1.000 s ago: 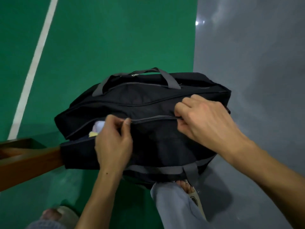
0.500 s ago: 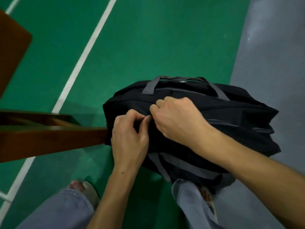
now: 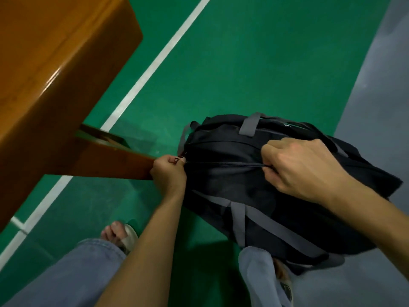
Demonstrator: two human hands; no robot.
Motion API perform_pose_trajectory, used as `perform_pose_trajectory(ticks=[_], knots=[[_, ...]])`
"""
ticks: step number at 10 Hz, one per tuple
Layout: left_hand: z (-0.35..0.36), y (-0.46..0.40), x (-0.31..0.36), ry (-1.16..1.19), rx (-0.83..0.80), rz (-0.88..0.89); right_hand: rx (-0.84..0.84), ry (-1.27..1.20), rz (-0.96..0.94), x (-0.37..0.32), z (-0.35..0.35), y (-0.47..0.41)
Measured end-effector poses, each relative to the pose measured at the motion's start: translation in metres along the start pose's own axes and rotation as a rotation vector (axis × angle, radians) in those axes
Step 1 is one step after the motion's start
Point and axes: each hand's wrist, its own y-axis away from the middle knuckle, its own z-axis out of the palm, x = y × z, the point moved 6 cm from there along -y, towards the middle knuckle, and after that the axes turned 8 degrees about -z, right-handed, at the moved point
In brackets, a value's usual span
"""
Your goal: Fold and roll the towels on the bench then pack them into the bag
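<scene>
A black duffel bag [image 3: 223, 185] with grey straps sits on the floor at centre right. Its top zipper line runs shut between my two hands. My left hand [image 3: 169, 173] pinches the zipper pull at the bag's left end. My right hand [image 3: 303, 167] grips the bag fabric at the zipper's right part, fingers curled. No towel shows; the bag's inside is hidden.
A polished wooden bench [image 3: 55, 69] fills the upper left, its leg [image 3: 106, 162] right beside my left hand. Green court floor with a white line [image 3: 155, 60] lies beyond; grey floor [image 3: 376, 85] at right. My jeans-clad legs and sandalled feet [image 3: 119, 234] stand below the bag.
My left hand has drawn the zipper pull leftward to the bag's end, closing the gap where towels showed. My right hand moved apart to the right. The view swung toward the bench.
</scene>
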Motion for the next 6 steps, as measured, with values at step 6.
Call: perform_pose_trajectory(ticks=[6], knots=[[-0.034, 0.086, 0.083, -0.45, -0.46, 0.245, -0.255, -0.063, 0.086, -0.012, 0.004, -0.003]])
